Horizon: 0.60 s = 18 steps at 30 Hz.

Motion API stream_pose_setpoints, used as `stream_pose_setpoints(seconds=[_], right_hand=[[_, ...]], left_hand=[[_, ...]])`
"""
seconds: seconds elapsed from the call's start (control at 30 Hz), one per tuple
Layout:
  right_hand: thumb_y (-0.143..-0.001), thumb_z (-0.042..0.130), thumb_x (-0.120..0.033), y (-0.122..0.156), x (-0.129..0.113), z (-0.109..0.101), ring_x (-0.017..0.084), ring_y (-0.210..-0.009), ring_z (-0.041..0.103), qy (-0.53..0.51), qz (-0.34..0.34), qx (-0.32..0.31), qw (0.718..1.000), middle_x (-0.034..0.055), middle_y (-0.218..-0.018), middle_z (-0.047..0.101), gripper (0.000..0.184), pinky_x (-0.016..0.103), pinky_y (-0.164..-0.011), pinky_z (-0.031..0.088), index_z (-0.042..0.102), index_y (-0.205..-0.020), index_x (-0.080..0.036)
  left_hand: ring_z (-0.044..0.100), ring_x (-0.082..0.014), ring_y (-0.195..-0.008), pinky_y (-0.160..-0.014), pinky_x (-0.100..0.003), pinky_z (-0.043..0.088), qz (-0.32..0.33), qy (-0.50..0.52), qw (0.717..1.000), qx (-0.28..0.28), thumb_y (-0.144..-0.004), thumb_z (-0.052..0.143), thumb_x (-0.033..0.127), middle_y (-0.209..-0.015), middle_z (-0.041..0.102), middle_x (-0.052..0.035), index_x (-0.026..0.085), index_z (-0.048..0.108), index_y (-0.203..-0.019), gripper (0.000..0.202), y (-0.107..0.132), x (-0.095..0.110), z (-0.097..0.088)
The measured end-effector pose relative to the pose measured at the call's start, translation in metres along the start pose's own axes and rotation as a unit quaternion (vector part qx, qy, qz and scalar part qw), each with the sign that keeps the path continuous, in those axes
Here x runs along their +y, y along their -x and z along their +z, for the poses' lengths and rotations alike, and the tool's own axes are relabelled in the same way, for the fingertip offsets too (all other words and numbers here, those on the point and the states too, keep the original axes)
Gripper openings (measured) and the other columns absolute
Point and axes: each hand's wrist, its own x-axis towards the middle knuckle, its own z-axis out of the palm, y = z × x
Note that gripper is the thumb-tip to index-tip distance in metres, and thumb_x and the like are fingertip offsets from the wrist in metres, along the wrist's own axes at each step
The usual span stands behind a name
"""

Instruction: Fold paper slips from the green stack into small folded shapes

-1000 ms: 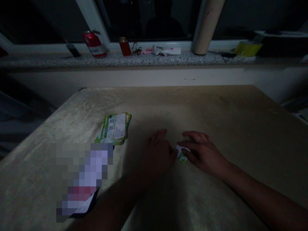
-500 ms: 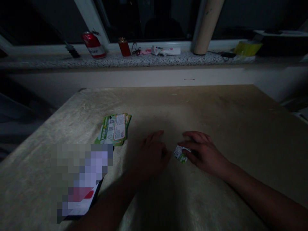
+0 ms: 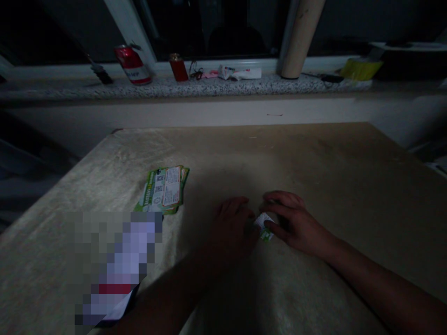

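A small folded leaflet [image 3: 266,234], white with print and green at its lower part, is between my hands over the middle of the table. My right hand [image 3: 295,223] pinches its right side between thumb and fingers. At the left edge, the thumb and index finger of my left hand [image 3: 235,225] close on the same leaflet; deep shadow darkens this hand. Left of my hands lies a fanned stack of green-and-white printed leaflets [image 3: 164,188], with codes and text on the top one.
A phone-like device [image 3: 131,260], largely blurred by pixelation, lies near my left forearm on the table [image 3: 335,163]. Along the granite windowsill [image 3: 195,90] stand a red can [image 3: 134,67], a red lighter-like item [image 3: 179,69], a cardboard tube [image 3: 300,42] and a yellow object [image 3: 361,69].
My left hand has moved right until its thumb and index finger meet the leaflet's left edge. My right hand keeps its grip, almost in place.
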Motion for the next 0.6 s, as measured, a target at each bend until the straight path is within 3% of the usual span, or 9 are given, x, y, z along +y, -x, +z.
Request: stream_pose_setpoints(seconds=[0.1,0.3,0.53,0.6], right_hand=[[-0.087,0.071,-0.021,-0.002,0.003,0.001,0.030,-0.122,0.059,-0.034,-0.013,0.015,0.999,0.0101,-0.125,0.067,0.026,0.052,-0.104,0.041,0.069,-0.114,-0.024],[-0.088,0.072,-0.018,-0.007,0.001,-0.001,0.023,-0.099,0.067,-0.147,-0.020,0.029,0.989,0.0057,-0.099,0.074,0.013,0.044,-0.093,0.050,0.072,-0.100,-0.023],[-0.089,0.073,-0.021,-0.005,-0.003,0.000,0.020,-0.104,0.071,-0.310,0.018,0.087,0.947,0.0088,-0.115,0.071,0.006,0.033,-0.087,0.057,0.075,-0.095,-0.022],[-0.087,0.076,-0.022,-0.004,-0.005,0.000,0.019,-0.097,0.073,-0.336,0.053,0.100,0.935,0.0075,-0.108,0.074,0.008,0.031,-0.084,0.058,0.074,-0.095,-0.022]], left_hand=[[0.051,-0.0302,-0.130,-0.112,-0.050,0.037,-0.002,0.002,1.000,-0.004,-0.089,0.069,0.030,-0.136,0.059,-0.0121,0.020,0.069,-0.107,0.021,0.000,0.000,0.003],[0.053,-0.0283,-0.126,-0.110,-0.048,0.038,0.008,0.038,0.999,0.003,-0.091,0.068,0.024,-0.132,0.063,-0.0100,0.020,0.070,-0.095,0.007,-0.004,-0.002,0.005],[0.066,-0.0227,-0.096,-0.094,-0.040,0.048,-0.028,0.138,0.990,0.017,-0.092,0.064,0.023,-0.101,0.074,-0.0052,0.019,0.071,-0.099,0.010,-0.007,0.004,-0.004],[0.067,-0.0217,-0.091,-0.089,-0.037,0.050,-0.046,0.163,0.985,0.015,-0.092,0.062,0.025,-0.096,0.075,-0.0043,0.020,0.071,-0.098,0.012,-0.007,0.007,-0.007]])
